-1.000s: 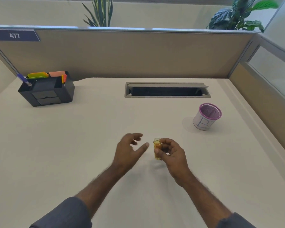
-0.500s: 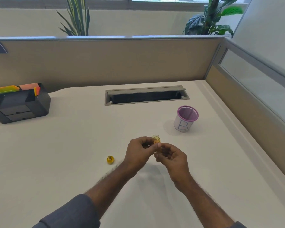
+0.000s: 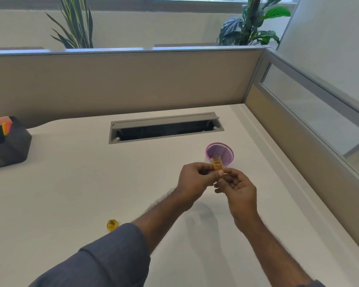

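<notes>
A small amber vial [image 3: 217, 163] with no cap stands upright in the air between my hands, just in front of a purple mesh cup [image 3: 226, 150] on the white desk [image 3: 71, 193]. My left hand [image 3: 195, 181] pinches the vial's side with thumb and fingers. My right hand [image 3: 239, 190] has its fingers curled round the vial's lower end, which is hidden. A small yellow cap [image 3: 112, 224] lies on the desk to the lower left, beside my left sleeve.
A black desk organiser [image 3: 10, 146] with coloured notes stands at the far left. A grey cable slot [image 3: 166, 127] is set into the desk behind the cup. Tan partitions [image 3: 133, 83] wall the desk at the back and right.
My left hand came in and took hold of the vial alongside my right. Both hands carried it up and right, close to the purple cup. The yellow cap came into view.
</notes>
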`<action>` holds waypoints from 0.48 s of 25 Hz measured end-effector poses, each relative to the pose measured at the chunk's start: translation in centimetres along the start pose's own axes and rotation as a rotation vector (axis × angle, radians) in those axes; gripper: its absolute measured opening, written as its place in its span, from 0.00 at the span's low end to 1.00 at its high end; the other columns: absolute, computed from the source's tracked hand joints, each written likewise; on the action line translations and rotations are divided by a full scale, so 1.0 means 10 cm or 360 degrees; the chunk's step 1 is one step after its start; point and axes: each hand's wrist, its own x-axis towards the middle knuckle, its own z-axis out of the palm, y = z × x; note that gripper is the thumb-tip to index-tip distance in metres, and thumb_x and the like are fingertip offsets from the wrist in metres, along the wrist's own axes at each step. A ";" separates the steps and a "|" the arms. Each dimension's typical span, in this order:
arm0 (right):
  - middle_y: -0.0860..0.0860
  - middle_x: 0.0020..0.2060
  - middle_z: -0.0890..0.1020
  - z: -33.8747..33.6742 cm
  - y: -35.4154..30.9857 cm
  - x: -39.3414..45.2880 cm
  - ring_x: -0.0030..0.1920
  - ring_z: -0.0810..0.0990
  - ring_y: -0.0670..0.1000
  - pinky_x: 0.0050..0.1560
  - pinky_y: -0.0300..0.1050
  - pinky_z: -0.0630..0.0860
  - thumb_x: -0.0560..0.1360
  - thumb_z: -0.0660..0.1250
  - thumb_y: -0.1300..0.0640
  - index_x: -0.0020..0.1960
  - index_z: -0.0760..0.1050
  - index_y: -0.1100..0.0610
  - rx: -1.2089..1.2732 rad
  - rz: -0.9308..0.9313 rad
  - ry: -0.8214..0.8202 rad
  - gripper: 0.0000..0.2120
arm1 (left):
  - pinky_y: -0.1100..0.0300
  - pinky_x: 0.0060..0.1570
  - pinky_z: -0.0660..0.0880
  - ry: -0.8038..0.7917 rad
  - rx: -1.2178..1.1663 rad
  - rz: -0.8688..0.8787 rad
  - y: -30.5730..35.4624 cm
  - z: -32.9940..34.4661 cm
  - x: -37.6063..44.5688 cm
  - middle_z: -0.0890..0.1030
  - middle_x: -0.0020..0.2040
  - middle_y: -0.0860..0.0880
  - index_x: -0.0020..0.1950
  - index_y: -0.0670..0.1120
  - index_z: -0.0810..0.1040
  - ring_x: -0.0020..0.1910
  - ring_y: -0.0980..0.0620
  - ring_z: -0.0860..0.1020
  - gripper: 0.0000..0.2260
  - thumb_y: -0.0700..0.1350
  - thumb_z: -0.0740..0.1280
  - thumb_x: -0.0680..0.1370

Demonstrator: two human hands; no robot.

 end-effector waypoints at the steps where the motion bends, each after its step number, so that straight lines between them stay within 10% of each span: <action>1: 0.57 0.41 0.86 -0.04 0.00 0.08 0.39 0.85 0.55 0.38 0.42 0.81 0.74 0.72 0.65 0.53 0.81 0.57 -0.0012 -0.0017 0.0011 0.09 | 0.52 0.49 0.82 0.0013 0.0000 -0.0007 -0.01 0.04 0.08 0.87 0.46 0.41 0.51 0.43 0.86 0.44 0.46 0.84 0.09 0.44 0.76 0.72; 6: 0.52 0.38 0.85 -0.28 0.07 0.54 0.37 0.82 0.53 0.36 0.40 0.80 0.74 0.72 0.64 0.54 0.82 0.57 -0.0223 -0.0027 0.0139 0.10 | 0.54 0.47 0.83 0.0299 0.0260 0.0060 -0.22 -0.01 0.47 0.85 0.45 0.49 0.53 0.49 0.82 0.42 0.54 0.82 0.17 0.50 0.80 0.68; 12: 0.49 0.38 0.83 -0.42 0.09 0.88 0.36 0.79 0.48 0.39 0.45 0.81 0.74 0.73 0.62 0.54 0.82 0.54 -0.0529 -0.0060 0.0118 0.10 | 0.62 0.60 0.70 0.0314 0.0851 0.0164 -0.66 -0.16 0.78 0.73 0.68 0.57 0.71 0.58 0.67 0.63 0.59 0.71 0.42 0.59 0.81 0.61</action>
